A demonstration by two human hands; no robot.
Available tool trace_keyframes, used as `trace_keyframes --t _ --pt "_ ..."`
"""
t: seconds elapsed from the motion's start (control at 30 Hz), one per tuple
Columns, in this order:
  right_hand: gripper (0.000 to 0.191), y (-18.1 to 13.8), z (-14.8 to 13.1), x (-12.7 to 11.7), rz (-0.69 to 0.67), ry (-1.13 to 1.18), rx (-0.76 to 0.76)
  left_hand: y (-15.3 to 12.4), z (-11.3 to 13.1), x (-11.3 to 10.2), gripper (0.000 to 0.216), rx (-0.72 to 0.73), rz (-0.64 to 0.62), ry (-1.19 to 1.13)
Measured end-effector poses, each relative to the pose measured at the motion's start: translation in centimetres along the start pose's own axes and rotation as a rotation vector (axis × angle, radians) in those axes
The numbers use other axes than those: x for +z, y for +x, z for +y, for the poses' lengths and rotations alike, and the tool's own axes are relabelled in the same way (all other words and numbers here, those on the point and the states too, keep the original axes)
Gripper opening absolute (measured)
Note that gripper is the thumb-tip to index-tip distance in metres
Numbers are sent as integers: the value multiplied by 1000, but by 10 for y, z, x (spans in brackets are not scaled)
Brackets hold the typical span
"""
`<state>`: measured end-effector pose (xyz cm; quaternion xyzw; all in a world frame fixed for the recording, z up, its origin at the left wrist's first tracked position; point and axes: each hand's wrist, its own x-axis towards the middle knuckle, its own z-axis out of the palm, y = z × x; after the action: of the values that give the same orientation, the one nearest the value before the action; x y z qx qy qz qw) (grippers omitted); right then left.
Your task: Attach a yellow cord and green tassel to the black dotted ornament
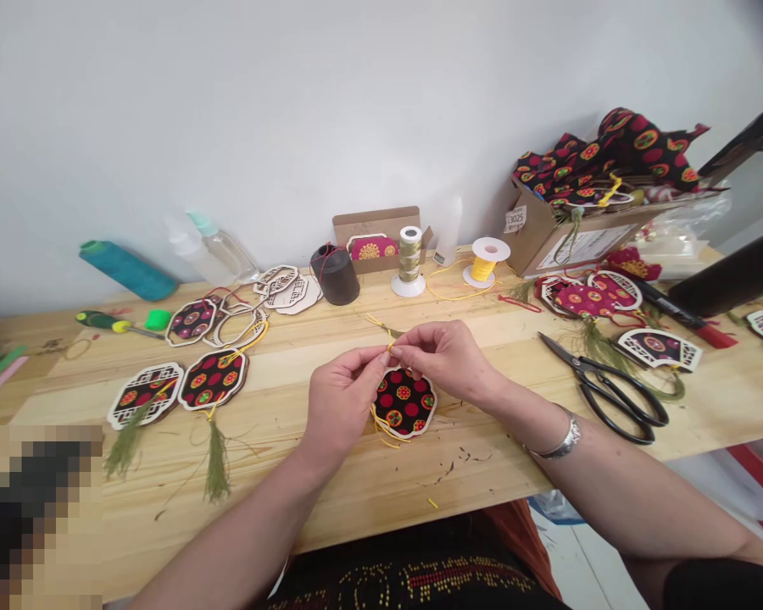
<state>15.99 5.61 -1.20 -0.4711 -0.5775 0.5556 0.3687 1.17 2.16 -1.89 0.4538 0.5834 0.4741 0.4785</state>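
Near the front middle of the wooden table (331,491) lies a small ornament (407,402) of black fabric with red and green dots in a pale frame. A thin yellow cord (391,343) rises from its top edge. My left hand (343,402) and my right hand (445,356) meet just above the ornament, and both pinch that cord between thumb and fingertips. Loose yellow cord ends trail out under the ornament's left side. A silver bracelet (563,440) sits on my right wrist.
Black scissors (616,390) lie to the right. Two finished ornaments with green tassels (181,385) lie to the left. Along the back stand a yellow cord spool (487,258), a gold spool (410,258), a dark spool (336,273), a teal cone (127,269) and a fabric-filled box (578,229).
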Motion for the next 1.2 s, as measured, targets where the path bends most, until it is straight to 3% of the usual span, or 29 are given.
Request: trace_keyframes --t 0.33,0.87,1.03,1.2 --pt "12 -1 1 -1 1 -66 -28 4 -4 3 14 -76 -32 -247" --pt "17 -2 0 -2 -1 -113 -37 4 0 3 11 -95 -61 -274" --pt "20 1 0 -5 -18 -25 -5 3 1 2 10 -95 -85 -247" --pt "29 5 2 -9 -115 225 99 1 1 3 11 -115 -135 -192"
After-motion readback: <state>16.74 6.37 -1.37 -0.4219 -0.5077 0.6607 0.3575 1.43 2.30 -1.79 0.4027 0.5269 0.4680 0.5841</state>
